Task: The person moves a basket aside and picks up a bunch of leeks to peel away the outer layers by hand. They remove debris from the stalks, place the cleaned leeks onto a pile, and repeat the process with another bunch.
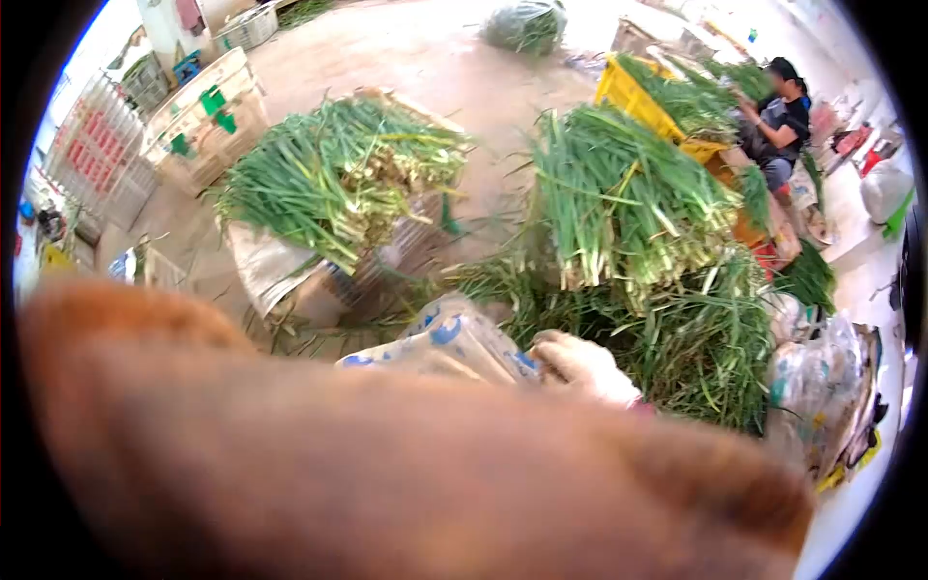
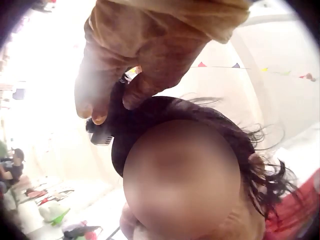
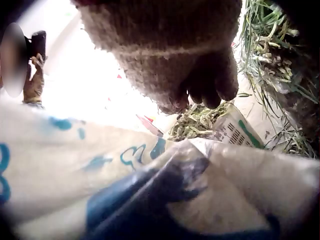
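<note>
I have two gloved hands in view. My left hand [image 2: 145, 47], in a brown-stained fabric glove, is raised at my head; its thumb and fingers pinch one black head-worn device [image 2: 101, 137] at the front of my dark hair. In the head view this hand is a blur across the near side. My right hand [image 1: 585, 367], in a pale knitted glove, is low at the near centre. Its fingers hang loosely bent, with nothing visible in them, at the right edge of one cream plastic sheet with blue print [image 1: 454, 338]; I cannot tell how firmly they touch it.

Beyond the hands, two large piles of long green-and-white stalks are set out: one left pile [image 1: 333, 179], on a support partly covered by a pale sheet, and one right pile [image 1: 633, 198]. A heap of loose green leaves [image 1: 710, 362] lies near right, in front of the right pile. One yellow plastic crate [image 1: 633, 97] stands far right, beside one seated person [image 1: 785, 121]. One clear bag of greens [image 1: 527, 26] rests on the far floor [image 1: 387, 48].
</note>
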Demonstrator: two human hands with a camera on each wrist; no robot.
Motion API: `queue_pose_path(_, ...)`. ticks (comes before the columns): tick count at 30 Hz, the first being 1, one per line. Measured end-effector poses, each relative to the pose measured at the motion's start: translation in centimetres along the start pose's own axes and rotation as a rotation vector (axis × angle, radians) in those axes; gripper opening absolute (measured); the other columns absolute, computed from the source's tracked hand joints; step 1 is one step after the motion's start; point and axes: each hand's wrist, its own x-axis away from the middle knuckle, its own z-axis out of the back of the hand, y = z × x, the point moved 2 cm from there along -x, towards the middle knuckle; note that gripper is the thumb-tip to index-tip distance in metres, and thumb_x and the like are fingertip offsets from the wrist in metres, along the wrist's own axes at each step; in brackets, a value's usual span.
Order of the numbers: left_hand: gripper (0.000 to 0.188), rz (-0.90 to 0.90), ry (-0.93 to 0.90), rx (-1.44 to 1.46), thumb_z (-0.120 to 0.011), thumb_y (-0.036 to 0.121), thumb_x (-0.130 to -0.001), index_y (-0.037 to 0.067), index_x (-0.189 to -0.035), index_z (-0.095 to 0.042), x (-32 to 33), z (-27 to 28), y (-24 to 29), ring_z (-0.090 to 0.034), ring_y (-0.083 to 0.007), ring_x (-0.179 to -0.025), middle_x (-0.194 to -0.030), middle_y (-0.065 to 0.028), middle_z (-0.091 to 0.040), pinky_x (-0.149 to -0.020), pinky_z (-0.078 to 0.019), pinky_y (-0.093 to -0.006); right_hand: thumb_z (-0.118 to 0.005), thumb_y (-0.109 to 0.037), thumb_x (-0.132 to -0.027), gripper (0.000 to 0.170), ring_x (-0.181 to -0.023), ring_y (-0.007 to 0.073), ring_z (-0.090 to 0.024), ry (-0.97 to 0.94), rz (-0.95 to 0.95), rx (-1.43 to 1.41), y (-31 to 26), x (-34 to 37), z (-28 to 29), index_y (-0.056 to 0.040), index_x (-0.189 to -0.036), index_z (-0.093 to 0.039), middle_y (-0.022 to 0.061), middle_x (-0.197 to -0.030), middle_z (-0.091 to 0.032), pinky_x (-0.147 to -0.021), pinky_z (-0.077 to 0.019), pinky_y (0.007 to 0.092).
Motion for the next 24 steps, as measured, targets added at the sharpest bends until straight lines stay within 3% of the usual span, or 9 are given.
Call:
queue_pose_path(4,0.057,-0.158,0.324,0.175,-0.060,0.030,-0.089,-0.008,-0.127,-0.041,1.0,2.1,2.4,-0.063,-0.0199,-0.075,-0.098,-0.0192,-0.062,-0.064,-0.0521,-0.0283,-0.055,-0.008,-0.081,0.021,-0.091,0.0382,-0.061,0.103,-0.052,-0.044,2.4,0.4,0.9,-0.0022,-0.099,-0.063,0.0188,-0.098,-0.063,-0.078,-0.0514,0.0418)
queue_pose_path(6,0.058,0.006,0.498,-0.005,-0.060,0.031,-0.089,-0.009,-0.126,-0.040,-0.3,3.1,0.8,-0.064,-0.0201,-0.072,-0.095,-0.0196,-0.063,-0.062,-0.0524,-0.0280,-0.059,-0.010,-0.081,0.019,-0.089,0.0353,-0.063,0.133,-0.143,-0.076,4.1,1.0,1.4,-0.0026,-0.099,-0.064,0.0143,-0.097,-0.065,-0.078,-0.0520,0.0396)
queue_pose_path(8,0.059,0.275,0.621,-0.220,-0.057,0.020,-0.091,-0.008,-0.139,-0.037,-3.6,3.4,-3.8,-0.067,-0.0228,-0.081,-0.103,-0.0198,-0.067,-0.072,-0.0550,-0.0318,-0.060,-0.008,-0.082,0.020,-0.090,0.0319,-0.064,0.217,-0.239,-0.150,6.2,2.2,1.7,-0.0035,-0.100,-0.064,0.0126,-0.098,-0.066,-0.079,-0.0525,0.0362)
queue_pose_path(9,0.052,0.458,0.665,0.044,-0.052,0.001,-0.090,-0.001,-0.140,-0.037,-3.9,5.2,-7.2,-0.067,-0.0245,-0.090,-0.115,-0.0201,-0.062,-0.082,-0.0543,-0.0358,-0.061,-0.007,-0.082,0.020,-0.090,0.0301,-0.065,0.275,-0.299,-0.202,7.5,2.8,1.7,-0.0042,-0.102,-0.065,0.0121,-0.098,-0.067,-0.079,-0.0527,0.0344)
queue_pose_path(10,0.049,0.552,0.715,0.114,-0.058,0.016,-0.092,0.001,-0.137,-0.044,-4.1,6.6,-11.7,-0.065,-0.0245,-0.095,-0.111,-0.0176,-0.065,-0.085,-0.0529,-0.0368,-0.062,-0.005,-0.083,0.021,-0.092,0.0262,-0.067,0.316,-0.426,-0.292,9.1,3.1,1.5,-0.0058,-0.104,-0.065,0.0118,-0.100,-0.067,-0.080,-0.0526,0.0312)
queue_pose_path(14,0.042,0.808,0.873,0.434,-0.066,0.005,-0.086,0.000,-0.124,-0.049,0.4,11.5,-31.7,-0.063,-0.0258,-0.095,-0.107,-0.0146,-0.063,-0.083,-0.0535,-0.0405,-0.059,-0.002,-0.089,0.025,-0.092,0.0167,-0.067,0.567,-0.656,-0.548,12.3,1.9,3.3,0.0033,-0.113,-0.062,0.0103,-0.101,-0.070,-0.079,-0.0518,0.0248)
queue_pose_path(17,0.046,0.991,0.926,0.511,-0.067,0.005,-0.085,0.001,-0.126,-0.045,-1.0,9.5,-37.0,-0.060,-0.0264,-0.099,-0.111,-0.0120,-0.059,-0.082,-0.0535,-0.0463,-0.064,-0.010,-0.086,0.026,-0.089,0.0198,-0.067,0.526,-0.696,-0.209,14.1,0.0,4.7,-0.0009,-0.110,-0.064,0.0129,-0.098,-0.069,-0.080,-0.0507,0.0270)
queue_pose_path(19,0.045,0.992,0.822,0.438,-0.068,0.007,-0.086,0.004,-0.125,-0.045,-2.5,8.8,-39.1,-0.058,-0.0213,-0.101,-0.114,-0.0072,-0.057,-0.081,-0.0532,-0.0473,-0.060,-0.026,-0.087,0.030,-0.092,0.0330,-0.065,0.445,-0.748,-0.030,14.8,-1.8,5.1,-0.0043,-0.108,-0.062,0.0194,-0.098,-0.066,-0.081,-0.0508,0.0356)
queue_pose_path(24,0.044,0.862,0.665,0.631,-0.068,0.010,-0.087,0.009,-0.125,-0.046,-5.5,8.0,-39.1,-0.059,-0.0161,-0.098,-0.111,-0.0028,-0.059,-0.080,-0.0538,-0.0437,-0.056,-0.034,-0.087,0.038,-0.096,0.0401,-0.061,0.223,-0.957,0.000,15.9,-6.3,4.8,-0.0032,-0.108,-0.061,0.0237,-0.097,-0.065,-0.082,-0.0483,0.0449)
